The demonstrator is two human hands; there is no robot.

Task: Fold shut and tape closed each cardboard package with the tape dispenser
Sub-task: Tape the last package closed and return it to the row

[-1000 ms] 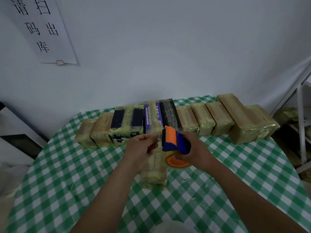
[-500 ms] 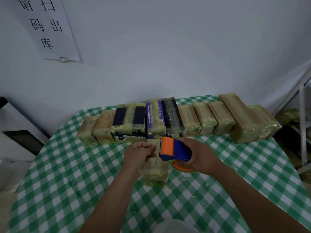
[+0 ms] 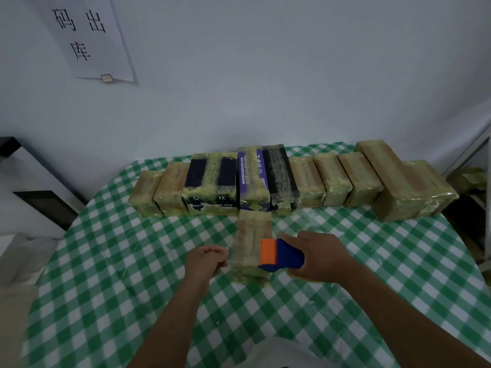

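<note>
Step in hand: taping one cardboard package (image 3: 252, 235). Judged mid-wrap, with a band being laid crosswise near its near end.

Position: the package lies on the table (image 3: 106, 261), centre, on the green checked cloth, just in front of the row of wrapped packages (image 3: 332, 179) along the far edge. Its far end is touching or all but touching the purple box in that row; I cannot tell which.

Orientation: the long axis runs near to far, with the far end pointing at the row and the broad face up. The surface is already glossy with yellowish tape.

Right hand (image 3: 322, 257): grip clamped round the tape dispenser (image 3: 281, 257), fingers curled over its blue body. The orange front faces left and sits over the package's near right top edge. The dispenser axis runs left to right, square to the package.

Left hand (image 3: 206, 261): just left of the package's near end, grip closed as a thumb-and-forefinger pinch on what looks like the free tape end (image 3: 228, 249). The strip is thin and clear, so this is only faintly confirmed.

Next move, as judged: keep the strip taut, press it down over the top, carry the dispenser round the right side, then tear off. Slack would wrinkle the tape.

Risk: the package may skid on the cloth.
</note>
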